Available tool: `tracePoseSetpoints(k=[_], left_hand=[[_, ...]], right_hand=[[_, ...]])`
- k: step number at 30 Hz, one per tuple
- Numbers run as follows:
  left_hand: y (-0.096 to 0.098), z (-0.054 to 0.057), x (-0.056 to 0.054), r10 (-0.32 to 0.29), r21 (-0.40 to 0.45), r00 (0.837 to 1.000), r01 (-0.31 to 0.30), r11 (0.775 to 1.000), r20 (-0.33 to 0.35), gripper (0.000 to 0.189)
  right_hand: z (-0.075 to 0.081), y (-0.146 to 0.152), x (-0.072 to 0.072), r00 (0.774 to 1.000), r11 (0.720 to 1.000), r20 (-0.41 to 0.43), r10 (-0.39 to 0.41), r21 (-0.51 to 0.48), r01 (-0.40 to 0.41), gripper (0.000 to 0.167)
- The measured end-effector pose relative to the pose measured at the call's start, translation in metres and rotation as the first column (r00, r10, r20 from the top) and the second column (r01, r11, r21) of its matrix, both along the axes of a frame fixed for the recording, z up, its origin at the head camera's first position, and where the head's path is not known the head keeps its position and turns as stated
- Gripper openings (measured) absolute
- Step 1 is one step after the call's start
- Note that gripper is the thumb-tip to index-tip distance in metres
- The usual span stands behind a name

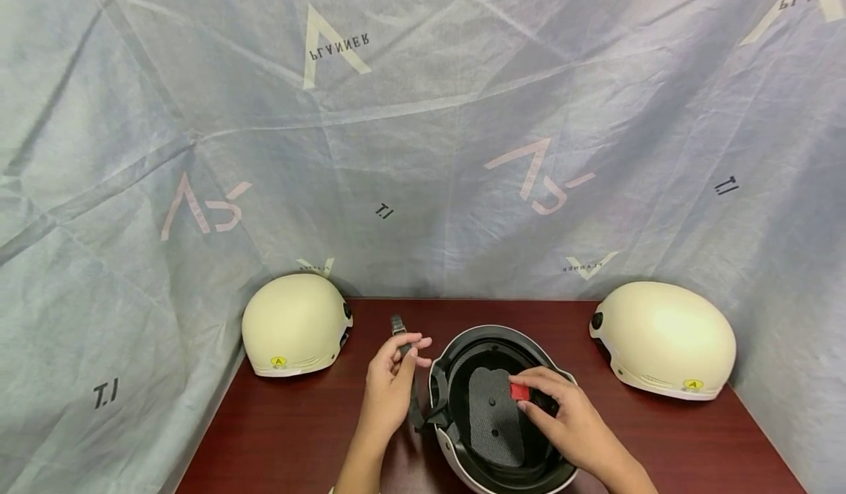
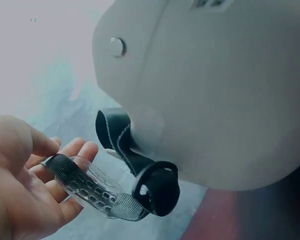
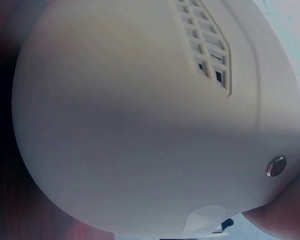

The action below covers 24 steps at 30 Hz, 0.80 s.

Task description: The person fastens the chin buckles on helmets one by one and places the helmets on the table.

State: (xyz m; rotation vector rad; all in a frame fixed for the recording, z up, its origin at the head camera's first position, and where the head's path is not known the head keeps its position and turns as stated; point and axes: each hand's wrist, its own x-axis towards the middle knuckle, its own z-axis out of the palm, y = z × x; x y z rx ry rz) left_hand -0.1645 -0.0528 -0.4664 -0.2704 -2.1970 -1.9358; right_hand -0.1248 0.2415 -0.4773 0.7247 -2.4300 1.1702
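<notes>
An upturned helmet (image 1: 457, 470) with a black inside and a grey mesh lining (image 1: 492, 420) lies at the table's front. Left of its rim, my left hand (image 1: 388, 390) pinches a black chin strap (image 2: 65, 167) between thumb and fingers. Clear plastic covers the toothed strip (image 2: 92, 192) on that strap. My right hand (image 1: 573, 419) reaches over the opening and pinches a red buckle tab (image 1: 520, 391) between thumb and fingers. The right wrist view shows mostly the helmet's pale outer shell (image 3: 125, 135); its fingertips are hidden there.
Two cream helmets stand dome up farther back, one on the left (image 1: 294, 325) and one on the right (image 1: 667, 340). They rest on a dark red table (image 1: 264, 435). A grey printed sheet (image 1: 423, 149) hangs behind and along both sides.
</notes>
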Motion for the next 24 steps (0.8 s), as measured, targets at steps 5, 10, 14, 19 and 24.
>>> tracePoseSetpoints(k=[5,10,14,19,24], left_hand=[[0.005,0.009,0.004,-0.052,-0.011,0.998,0.052,0.999,-0.033,0.029],[0.010,0.022,0.010,-0.141,0.000,0.988,0.141,0.990,-0.063,0.051],[0.015,0.027,0.013,-0.209,-0.004,0.968,0.211,0.978,-0.142,0.064],[0.023,0.026,0.012,-0.294,-0.012,0.912,0.304,0.953,-0.285,0.079],[0.033,0.022,0.012,-0.334,0.034,0.883,0.364,0.931,-0.330,0.066]], right_hand=[[0.000,0.001,0.000,1.000,1.000,0.024,-0.009,0.012,0.009,0.044],[0.000,0.001,0.002,0.996,1.000,0.090,-0.024,0.022,0.022,0.047],[0.000,0.001,0.003,0.994,0.999,0.102,-0.031,0.030,0.028,0.047],[0.001,0.001,0.002,0.993,0.998,0.108,-0.039,0.044,0.035,0.047],[0.001,0.001,0.003,0.991,0.998,0.126,-0.044,0.050,0.038,0.047]])
